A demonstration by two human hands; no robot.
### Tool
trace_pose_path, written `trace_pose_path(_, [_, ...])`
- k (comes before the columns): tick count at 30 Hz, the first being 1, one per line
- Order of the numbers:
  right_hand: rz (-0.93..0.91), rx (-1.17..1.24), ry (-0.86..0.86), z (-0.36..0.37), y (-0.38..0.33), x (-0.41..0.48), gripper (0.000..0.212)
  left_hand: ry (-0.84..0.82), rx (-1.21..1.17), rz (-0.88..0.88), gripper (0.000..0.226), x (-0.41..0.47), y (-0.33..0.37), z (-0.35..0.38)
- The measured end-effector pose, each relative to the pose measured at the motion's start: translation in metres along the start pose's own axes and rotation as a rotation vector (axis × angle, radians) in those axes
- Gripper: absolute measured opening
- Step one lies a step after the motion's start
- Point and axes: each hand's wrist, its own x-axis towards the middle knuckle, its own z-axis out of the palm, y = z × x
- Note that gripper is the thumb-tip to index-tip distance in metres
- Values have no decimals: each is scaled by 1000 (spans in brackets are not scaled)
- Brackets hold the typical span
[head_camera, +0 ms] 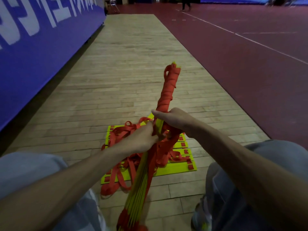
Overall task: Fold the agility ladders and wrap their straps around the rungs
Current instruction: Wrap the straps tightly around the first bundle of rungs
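Down on a plank floor (133, 72), with a blue banner (41, 47) along the left and a red court (250, 64) off to the right. On the planks between the knees, a second ladder (180, 169): yellow rungs stacked flat, loose straps (123, 135) heaped over it, not yet wrapped. Above it, held slanting up and away, the bundle of rungs (143, 180), far half already bound in red strap (168, 90), near half bare yellow.

Right hand (173, 119) curled round the bundle just under the bound stretch, steadying it. Left hand (143, 139) closed on the strap's free run right beside the bundle, pinching it taut. Probably midway through the wrap on this one.

Likely light to lift and stiff along the rungs, though apt to fan apart under a slack grip. Strap soft and flat, prone to twist and to slide on smooth plastic. Best held at the bundle's middle, close to the last turn, with the strap pulled snug near the landing point. No bag or box in view.
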Motion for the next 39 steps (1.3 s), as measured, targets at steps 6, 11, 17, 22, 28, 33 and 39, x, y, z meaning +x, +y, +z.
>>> trace_pose_path(6, [-83,142,120,-8,-4,-5,35,272,-104,165,62,-5,-1,-9])
trace_pose_path(11, [-118,361,54,-23,-9,-14,36,179,-564,-9,75,-7,2,-16])
trace_pose_path(17, [-130,404,-7,-19,-8,-9,45,-85,-791,-129,27,-18,10,-17])
trace_pose_path(22, [-189,-142,21,-9,-7,-1,65,19,-790,-135,36,-9,2,-20])
trace_pose_path(28, [-123,-83,-82,-9,-8,-1,32,248,-292,-96,39,-8,-9,-22])
trace_pose_path(33, [1,297,-24,-13,-15,-8,27,190,-85,-52,35,-12,2,-21])
trace_pose_path(39, [33,512,-158,-14,-15,-11,44,159,-117,23,28,-17,4,-25])
